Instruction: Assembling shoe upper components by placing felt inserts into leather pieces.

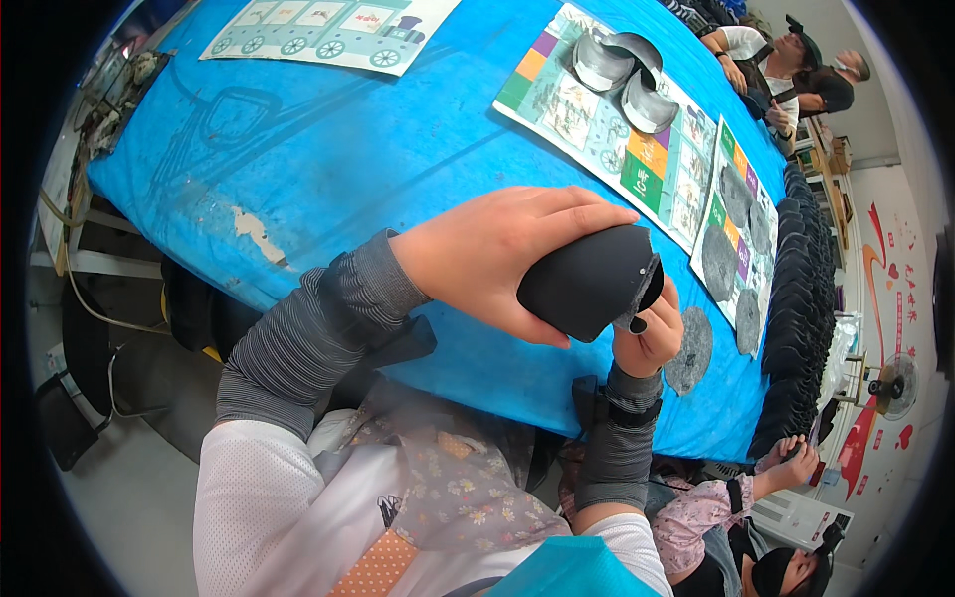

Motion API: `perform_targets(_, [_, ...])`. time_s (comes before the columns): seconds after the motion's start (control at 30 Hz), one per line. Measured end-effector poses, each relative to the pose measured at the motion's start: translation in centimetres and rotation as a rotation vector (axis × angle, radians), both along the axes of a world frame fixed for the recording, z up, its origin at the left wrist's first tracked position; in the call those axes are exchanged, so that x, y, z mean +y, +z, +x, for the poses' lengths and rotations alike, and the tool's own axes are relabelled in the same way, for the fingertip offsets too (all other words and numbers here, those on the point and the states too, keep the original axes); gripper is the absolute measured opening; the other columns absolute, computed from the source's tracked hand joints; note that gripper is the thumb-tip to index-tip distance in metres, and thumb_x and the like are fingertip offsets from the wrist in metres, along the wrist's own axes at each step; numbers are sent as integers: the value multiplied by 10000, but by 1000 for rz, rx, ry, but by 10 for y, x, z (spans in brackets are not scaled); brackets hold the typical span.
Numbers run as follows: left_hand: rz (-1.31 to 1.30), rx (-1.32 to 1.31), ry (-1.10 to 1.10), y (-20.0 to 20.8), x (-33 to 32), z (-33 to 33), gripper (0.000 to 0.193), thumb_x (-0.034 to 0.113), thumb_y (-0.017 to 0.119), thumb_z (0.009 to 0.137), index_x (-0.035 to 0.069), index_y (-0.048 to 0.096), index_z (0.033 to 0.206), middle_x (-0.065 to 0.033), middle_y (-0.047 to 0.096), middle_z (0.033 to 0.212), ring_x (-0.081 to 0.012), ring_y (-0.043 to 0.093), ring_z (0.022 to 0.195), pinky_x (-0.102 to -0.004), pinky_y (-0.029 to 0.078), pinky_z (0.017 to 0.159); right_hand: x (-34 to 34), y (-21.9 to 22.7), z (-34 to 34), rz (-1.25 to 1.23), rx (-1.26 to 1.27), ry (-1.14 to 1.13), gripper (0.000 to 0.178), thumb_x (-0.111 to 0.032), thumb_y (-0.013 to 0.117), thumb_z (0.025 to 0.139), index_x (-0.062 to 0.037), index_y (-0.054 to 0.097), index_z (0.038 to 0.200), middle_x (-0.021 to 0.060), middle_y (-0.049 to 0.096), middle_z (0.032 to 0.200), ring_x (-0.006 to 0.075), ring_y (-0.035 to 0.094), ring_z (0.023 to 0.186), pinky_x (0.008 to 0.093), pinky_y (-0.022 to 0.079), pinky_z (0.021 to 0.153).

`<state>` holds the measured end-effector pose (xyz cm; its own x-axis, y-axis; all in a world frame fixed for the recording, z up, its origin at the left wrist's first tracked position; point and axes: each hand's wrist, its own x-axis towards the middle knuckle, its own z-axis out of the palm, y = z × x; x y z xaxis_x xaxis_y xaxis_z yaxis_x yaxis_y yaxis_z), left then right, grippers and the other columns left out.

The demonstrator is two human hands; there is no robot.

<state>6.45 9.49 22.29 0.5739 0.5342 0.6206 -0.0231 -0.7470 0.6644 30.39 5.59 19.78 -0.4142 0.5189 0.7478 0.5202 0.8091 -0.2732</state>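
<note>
Gripping a black curved shell (582, 284), fingers of the left hand (497, 249) apparently steady it while the right hand (652, 336) pinches its rim.

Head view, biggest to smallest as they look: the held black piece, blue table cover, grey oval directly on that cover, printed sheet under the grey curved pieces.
1. Blue table cover
2. Printed sheet
3. Black piece, seemingly nearer the camera, which would enlarge it
4. Grey oval

Matt, smooth shell (582, 284); plastic-looking tablecloth (343, 139)
</note>
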Motion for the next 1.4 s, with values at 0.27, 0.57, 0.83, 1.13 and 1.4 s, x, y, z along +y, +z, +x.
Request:
perform_targets(0.27, [-12,2,-5,-1,-1,-1,882,226,818,568,55,407,1330,-169,528,1187,-348,550,1040,-399,455,883,0,-1,-4,-4,4,-28,181,2,653,568,9,632,747,94,652,801,245,561,722,320,443,625])
perform_targets(0.57, [-1,19,4,-1,-1,0,862,234,807,587,51,408,1329,-171,533,1181,-350,556,1031,-397,461,873,0,-1,-5,-17,13,-45,172,1,652,574,6,637,745,89,652,785,244,562,715,314,443,622])
perform_targets(0.83, [21,-15,36,-3,0,1,886,239,812,577,54,391,1335,-165,518,1198,-345,532,1072,-406,446,898,0,0,-3,-8,17,-62,204,31,671,565,10,651,766,91,656,788,246,564,696,311,447,613])
perform_targets(1.13, [71,-35,159,-6,3,1,899,254,824,566,54,389,1327,-156,509,1189,-342,515,1085,-408,433,918,-2,3,-5,47,14,-110,232,78,682,551,15,647,771,96,656,790,253,565,693,309,451,612])
perform_targets(1.4, [27,9,98,-5,1,0,895,247,819,569,63,390,1333,-157,507,1202,-340,512,1095,-405,430,925,1,-2,-3,40,22,-116,191,67,654,570,14,635,753,92,646,770,253,562,688,309,451,615])
